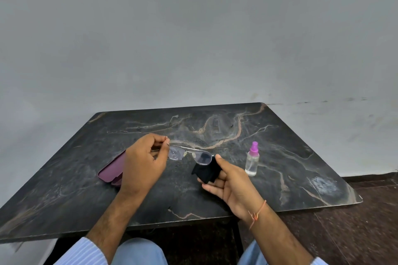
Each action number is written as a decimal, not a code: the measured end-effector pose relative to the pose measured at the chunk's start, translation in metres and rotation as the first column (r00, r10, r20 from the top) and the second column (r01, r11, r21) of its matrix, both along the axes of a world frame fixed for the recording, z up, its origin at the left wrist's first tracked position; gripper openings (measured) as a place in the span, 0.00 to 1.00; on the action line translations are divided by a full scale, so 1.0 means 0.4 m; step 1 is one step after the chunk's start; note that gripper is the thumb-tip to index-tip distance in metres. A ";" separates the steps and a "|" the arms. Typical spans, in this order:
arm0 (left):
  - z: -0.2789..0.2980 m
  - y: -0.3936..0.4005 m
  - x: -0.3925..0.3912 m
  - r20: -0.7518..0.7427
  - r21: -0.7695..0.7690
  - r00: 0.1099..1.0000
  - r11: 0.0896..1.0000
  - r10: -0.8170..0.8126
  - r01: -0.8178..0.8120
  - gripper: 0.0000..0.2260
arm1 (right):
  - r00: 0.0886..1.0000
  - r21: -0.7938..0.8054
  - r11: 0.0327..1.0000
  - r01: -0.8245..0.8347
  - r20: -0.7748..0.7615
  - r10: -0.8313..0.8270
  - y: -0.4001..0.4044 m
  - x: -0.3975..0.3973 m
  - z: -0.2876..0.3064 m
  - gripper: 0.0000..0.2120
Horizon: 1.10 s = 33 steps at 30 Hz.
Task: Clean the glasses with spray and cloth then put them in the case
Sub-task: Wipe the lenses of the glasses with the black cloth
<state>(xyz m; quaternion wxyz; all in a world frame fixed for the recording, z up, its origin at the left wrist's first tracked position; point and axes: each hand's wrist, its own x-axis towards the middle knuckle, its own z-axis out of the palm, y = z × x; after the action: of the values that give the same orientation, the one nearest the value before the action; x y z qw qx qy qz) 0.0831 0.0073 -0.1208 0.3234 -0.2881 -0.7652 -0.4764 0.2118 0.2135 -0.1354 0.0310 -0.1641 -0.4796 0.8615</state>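
Observation:
My left hand point(144, 161) pinches the left end of the thin metal-framed glasses point(189, 155), holding them above the table. My right hand point(230, 187) grips a black cloth point(206, 171) pressed against the right lens, thumb on top. The purple glasses case point(113, 169) lies on the table at the left, partly hidden behind my left hand. A small clear spray bottle point(252, 160) with a pink-purple nozzle stands upright to the right of my right hand.
Everything rests on a dark marble-patterned table point(280, 135) set against a grey wall. The table's near edge runs just above my knees. Dark floor lies to the right.

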 end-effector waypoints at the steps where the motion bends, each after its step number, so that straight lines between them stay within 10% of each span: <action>1: -0.011 0.002 0.005 0.010 0.008 1.000 1.000 -0.012 0.012 0.02 | 1.000 -0.034 0.999 -0.001 -0.029 0.000 0.001 -0.011 0.000 0.19; 9: -0.080 0.013 0.007 0.160 0.157 0.962 0.968 -0.222 0.198 0.03 | 0.998 -0.094 0.995 0.015 -0.061 -0.020 0.025 -0.053 -0.003 0.13; 18: -0.130 -0.010 0.005 0.396 0.136 0.722 0.814 -0.567 0.564 0.38 | 1.000 -0.059 0.998 -0.008 -0.030 0.006 0.030 -0.064 -0.005 0.13; 33: -0.136 -0.013 0.011 0.291 0.137 0.829 0.879 -0.477 0.457 0.27 | 0.986 -0.051 0.994 -0.092 -0.142 0.084 0.037 -0.045 -0.024 0.14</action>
<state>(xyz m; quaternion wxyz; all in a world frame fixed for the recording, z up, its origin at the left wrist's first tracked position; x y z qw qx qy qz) 0.0873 0.0023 -0.1752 0.0789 -0.3761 -0.6982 -0.6040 0.1937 0.2284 -0.1452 0.0218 -0.0830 -0.4580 0.8848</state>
